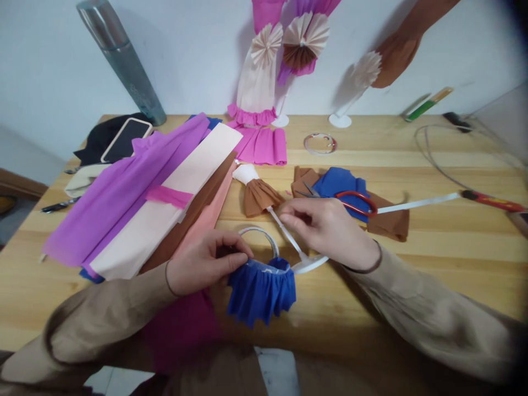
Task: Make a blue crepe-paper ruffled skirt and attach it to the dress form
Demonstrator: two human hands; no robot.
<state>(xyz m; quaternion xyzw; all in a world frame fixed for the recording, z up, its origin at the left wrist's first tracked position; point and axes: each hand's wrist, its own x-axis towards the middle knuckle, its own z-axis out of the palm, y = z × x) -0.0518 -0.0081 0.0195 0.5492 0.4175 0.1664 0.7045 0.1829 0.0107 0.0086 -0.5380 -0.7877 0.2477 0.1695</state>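
My left hand (210, 263) pinches the upper edge of a blue gathered crepe paper ruffle (259, 294), which hangs in pleats over the table's near part. Behind the ruffle stands a roll of tape (273, 242), partly hidden. My right hand (330, 231) has its fingers curled together beside a small figure in a white top and brown pleated paper skirt (259, 197). What those fingers hold, if anything, is hidden. The figure lies tilted on its white stand (289, 234), whose round base is close under my right wrist. Red-handled scissors (374, 204) rest just beyond my right hand.
Purple, cream and brown crepe paper strips (165, 181) cover the left side, near a phone (127, 140) and a tall bottle (127, 66). Decorated stands line the wall. Blue paper (340, 181), a wire coil (320, 144) and a red-handled tool (490, 201) lie right.
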